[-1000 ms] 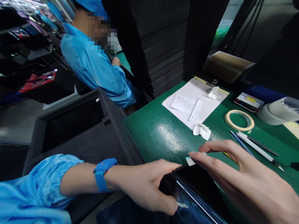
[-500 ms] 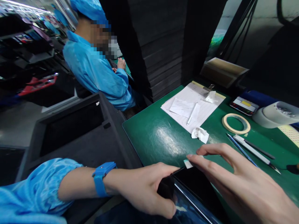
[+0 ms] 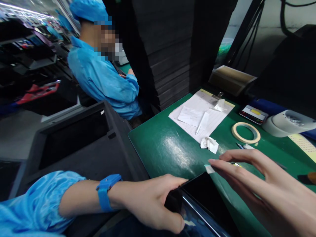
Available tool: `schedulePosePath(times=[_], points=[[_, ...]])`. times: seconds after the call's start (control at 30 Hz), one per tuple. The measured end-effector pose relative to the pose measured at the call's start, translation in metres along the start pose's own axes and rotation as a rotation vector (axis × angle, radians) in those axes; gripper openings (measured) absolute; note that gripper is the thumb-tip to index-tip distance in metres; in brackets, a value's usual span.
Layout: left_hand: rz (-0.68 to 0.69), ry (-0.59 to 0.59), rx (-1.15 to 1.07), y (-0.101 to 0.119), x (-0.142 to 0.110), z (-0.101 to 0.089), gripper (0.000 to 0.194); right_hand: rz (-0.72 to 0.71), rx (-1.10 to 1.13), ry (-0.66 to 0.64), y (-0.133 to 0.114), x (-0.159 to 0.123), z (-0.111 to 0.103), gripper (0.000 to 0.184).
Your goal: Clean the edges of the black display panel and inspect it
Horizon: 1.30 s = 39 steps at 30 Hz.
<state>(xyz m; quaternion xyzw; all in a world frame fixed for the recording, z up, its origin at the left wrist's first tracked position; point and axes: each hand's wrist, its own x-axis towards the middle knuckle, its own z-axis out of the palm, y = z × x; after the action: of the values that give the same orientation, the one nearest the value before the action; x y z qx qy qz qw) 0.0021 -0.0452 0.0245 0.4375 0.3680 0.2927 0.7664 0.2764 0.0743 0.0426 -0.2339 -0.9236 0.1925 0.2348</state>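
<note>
Both hands tight — left hand [image 3: 146, 201] on dark panel [image 3: 206, 195], right hand [image 3: 270, 189] on pale tab [image 3: 209, 169].

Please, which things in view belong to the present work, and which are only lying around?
Probably the work:
dark panel, gripped by the left fingers
white tab, at the right fingers

Apparently just lying about:
papers
white pen
tape roll
crumpled tissue

The left hand's [image 3: 153, 200] fingers vanish beneath the dark glossy panel [image 3: 206, 194], whose near end runs off the bottom edge. The right hand [image 3: 256, 187] hides its own thumb, part of the small tab [image 3: 209, 169] and most of the blue pen [image 3: 239, 145]. Writing on the clipped papers [image 3: 177, 115] is too small to read; the far workshop [image 3: 43, 36] blurs.
</note>
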Motion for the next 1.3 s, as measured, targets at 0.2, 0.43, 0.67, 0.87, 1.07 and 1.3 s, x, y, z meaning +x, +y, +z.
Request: schedulePosePath(times=[0.2,0.43,0.67,0.87,1.07,1.3], points=[[-0.032,0.002,-0.005,-0.003,-0.001,-0.002,0.034,-0.026,-0.016,0.022,0.004,-0.014,0.013,0.038],[-0.029,-0.004,-0.006,-0.003,0.002,0.000,0.039,-0.262,-0.056,-0.020,-0.023,0.021,0.008,0.039],[0.073,-0.006,-0.037,-0.006,0.003,0.000,0.040,-0.146,-0.181,0.127,-0.005,0.032,0.010,0.028],[0.030,-0.015,0.007,-0.005,0.004,0.000,0.044,-0.105,-0.051,-0.054,0.034,0.033,0.041,0.034],[-0.013,0.011,0.039,-0.001,0.004,0.000,0.042,0.089,-0.016,0.107,0.066,0.040,0.072,0.045],[-0.016,0.032,0.026,0.000,0.004,0.001,0.043,0.083,0.104,0.200,0.083,0.045,0.073,0.043]])
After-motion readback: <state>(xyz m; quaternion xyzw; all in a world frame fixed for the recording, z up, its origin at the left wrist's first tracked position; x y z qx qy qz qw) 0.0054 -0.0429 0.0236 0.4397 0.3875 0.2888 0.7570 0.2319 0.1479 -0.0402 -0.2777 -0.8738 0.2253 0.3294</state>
